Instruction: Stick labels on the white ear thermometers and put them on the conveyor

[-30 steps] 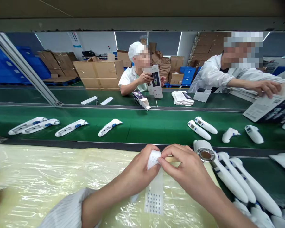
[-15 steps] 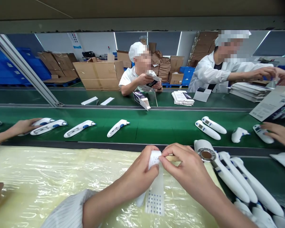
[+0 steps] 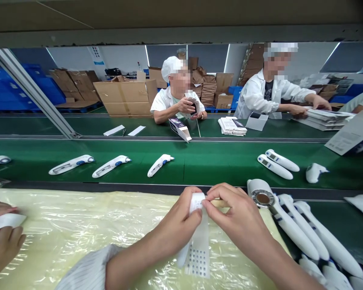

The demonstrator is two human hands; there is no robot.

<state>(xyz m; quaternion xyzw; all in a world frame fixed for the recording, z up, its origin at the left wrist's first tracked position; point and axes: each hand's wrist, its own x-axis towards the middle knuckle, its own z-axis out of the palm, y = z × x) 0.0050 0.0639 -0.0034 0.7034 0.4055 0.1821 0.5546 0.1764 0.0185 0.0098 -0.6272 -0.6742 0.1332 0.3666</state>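
Observation:
My left hand (image 3: 181,217) is closed round a white strip of small grey dots (image 3: 197,257), whose curled top end shows between thumb and fingers. The strip hangs down over the yellowish plastic film. Behind it, a smooth white rounded end (image 3: 182,254) pokes out below my left hand; the rest of that piece is hidden. At the strip's top edge, my right hand (image 3: 234,211) has its thumb and forefinger pinched together. Something small may be between these fingertips, too small to make out.
White-and-blue handheld thermometers (image 3: 111,166) lie along the green conveyor (image 3: 218,161). More white devices (image 3: 302,225) are piled at my right. A neighbour's hands (image 3: 3,237) hold a white piece at left. Two co-workers handle boxes and cartons (image 3: 232,125) across the belt.
Thermometers on the belt have shifted right, and one at each end is gone. The neighbour's hands at left now hold a white piece over the film. My hands have barely moved.

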